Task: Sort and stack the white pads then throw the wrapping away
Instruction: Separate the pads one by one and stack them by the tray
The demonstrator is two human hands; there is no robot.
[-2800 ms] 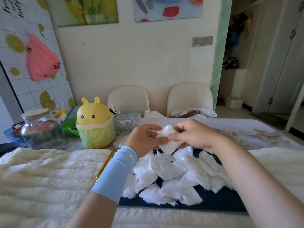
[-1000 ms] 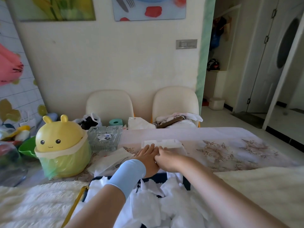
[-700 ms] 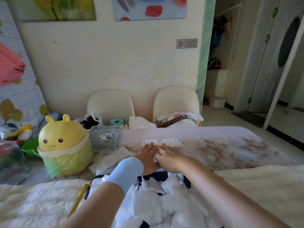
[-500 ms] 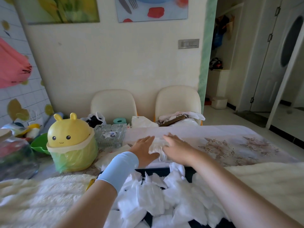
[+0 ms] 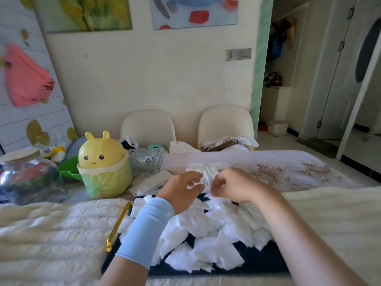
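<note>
My left hand (image 5: 181,187) hovers, grip loose and empty; my right hand (image 5: 234,185) is blurred, so I cannot tell its grip. The stack (image 5: 203,171) sits beyond the heap (image 5: 206,230), kept separate.

Materials and finishes. White pads (image 5: 206,230): soft, matt and fibrous, with crumpled edges, heaped on a dark matt tray (image 5: 257,263) that has a glossy gold-coloured bar (image 5: 117,226) on its left edge. Near blanket (image 5: 51,234): cream plush cloth with a ribbed pile. Sleeve (image 5: 146,230): smooth pale-blue stretch cloth. Bin (image 5: 99,153): smooth yellow plastic with a soft sheen, lined with a thin translucent plastic bag (image 5: 107,180). Jar (image 5: 28,178), left: glossy clear glass. Dish (image 5: 146,162): clear, faceted, glass-like. Tabletop cover (image 5: 288,172): smooth, printed, faintly sheened
</note>
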